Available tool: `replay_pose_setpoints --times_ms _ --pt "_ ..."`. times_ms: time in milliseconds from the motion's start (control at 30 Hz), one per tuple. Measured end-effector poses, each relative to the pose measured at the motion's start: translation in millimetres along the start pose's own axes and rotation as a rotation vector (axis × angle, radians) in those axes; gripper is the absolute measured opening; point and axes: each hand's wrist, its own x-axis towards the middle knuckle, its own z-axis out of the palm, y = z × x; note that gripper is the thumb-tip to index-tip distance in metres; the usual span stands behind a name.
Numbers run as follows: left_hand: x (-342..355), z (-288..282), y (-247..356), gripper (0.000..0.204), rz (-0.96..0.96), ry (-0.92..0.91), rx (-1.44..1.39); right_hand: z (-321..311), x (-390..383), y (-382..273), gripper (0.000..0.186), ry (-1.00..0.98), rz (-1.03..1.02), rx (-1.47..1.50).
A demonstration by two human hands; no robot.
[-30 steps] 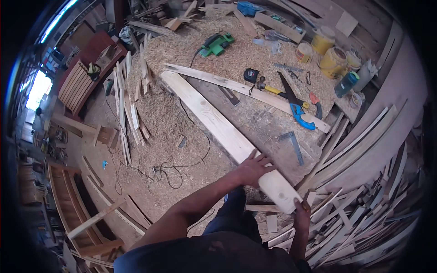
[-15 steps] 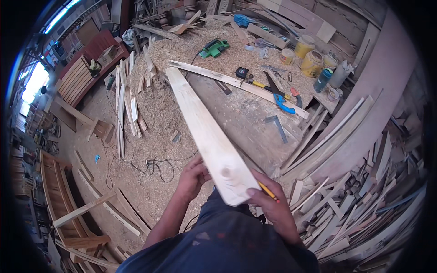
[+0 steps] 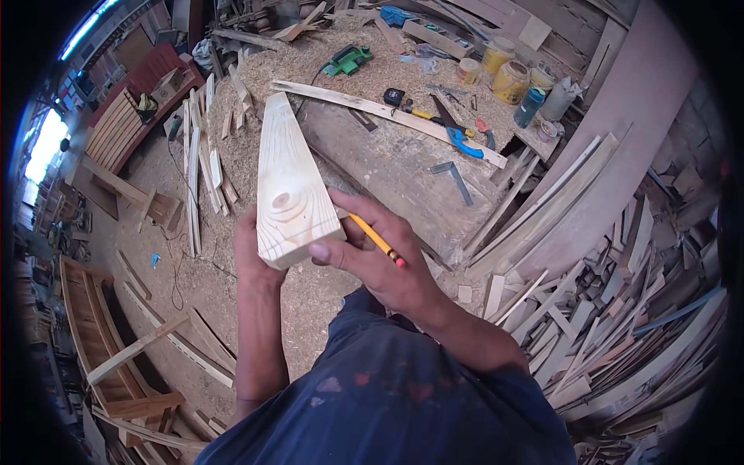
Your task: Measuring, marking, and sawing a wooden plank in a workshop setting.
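Observation:
A pale, planed wooden board (image 3: 298,178) with a knot near its closer end is held up in front of me, its far end pointing away over the shavings. My left hand (image 3: 249,246) grips its left edge, with most of the fingers hidden underneath. My right hand (image 3: 380,252) closes on the near right corner, thumb against the end face. A yellow pencil (image 3: 373,236) with a red eraser is tucked in that same hand, lying across the fingers.
Beyond lie a green power planer (image 3: 349,60), a long wood strip (image 3: 364,107), a black tape measure (image 3: 394,97), a blue-handled handsaw (image 3: 463,144) and a metal square (image 3: 452,181). Yellow tubs (image 3: 510,81) stand far right. Offcuts (image 3: 612,310) pile up at right; a wooden frame (image 3: 93,333) lies left.
The board's near end has risen closer to me and swung left, and its end face now shows. Both hands moved up with it; the left now grips the board's edge.

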Motion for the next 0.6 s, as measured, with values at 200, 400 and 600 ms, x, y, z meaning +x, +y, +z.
replay_pose_setpoints --times_ms 200,400,600 --pt "-0.1 2.8 10.6 0.053 0.079 -0.062 0.035 8.3 9.8 -6.7 0.067 0.013 -0.025 -0.027" --pt "-8.2 29.4 13.0 0.05 0.11 0.001 0.059 13.4 13.2 -20.3 0.064 0.078 -0.007 -0.026" --pt "3.4 42.3 9.4 0.049 0.085 -0.05 -0.025 7.7 13.1 -27.3 0.057 0.17 -0.044 -0.035"
